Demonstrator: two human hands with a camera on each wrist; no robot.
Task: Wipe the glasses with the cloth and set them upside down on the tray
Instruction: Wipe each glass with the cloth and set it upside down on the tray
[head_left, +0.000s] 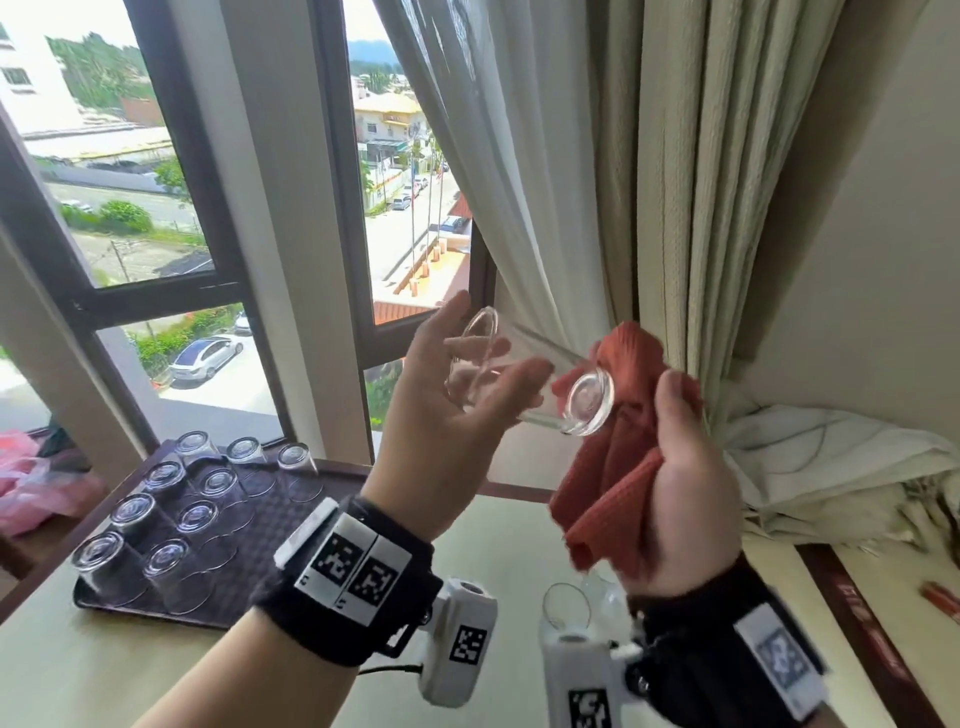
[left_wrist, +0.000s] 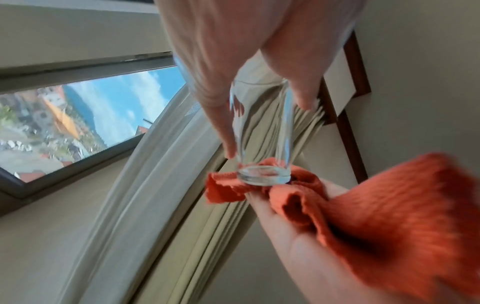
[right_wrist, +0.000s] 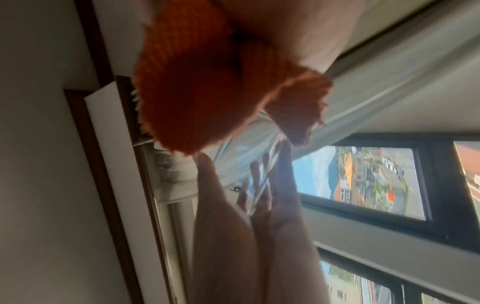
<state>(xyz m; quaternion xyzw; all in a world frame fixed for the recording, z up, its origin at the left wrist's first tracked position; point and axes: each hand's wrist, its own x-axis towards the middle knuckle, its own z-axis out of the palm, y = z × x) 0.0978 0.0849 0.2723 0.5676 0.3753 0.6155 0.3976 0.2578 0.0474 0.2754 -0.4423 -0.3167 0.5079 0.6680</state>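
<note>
Glass lay sideways in the air in front of the window, mouth toward the panes, thick base toward the cloth. Was held by the left hand, palm up, thumb along one side of the wall and fingers along the other, seen through the clear wall. From the left wrist view, thumb and a long finger ran down opposite sides of the glass, curved lightly round it.

Cloth, orange-red and ribbed, was bunched in the right hand, with the thumb pressed over the folds and the fingers closed behind them. Met the base of the glass, touching or very nearly so; from the left wrist view the base sat against the gathered cloth on the right hand. Right wrist view blurred: only the cloth close up and the left hand beyond it could be made out.

Tray, dark and patterned, stood lower left on the pale table, well apart from the hands. Carried ten glasses upside down in rows. Another glass showed on the table below the right wrist, partly hidden; upright or tilted could not be told. Beige curtains hung behind the hands.
</note>
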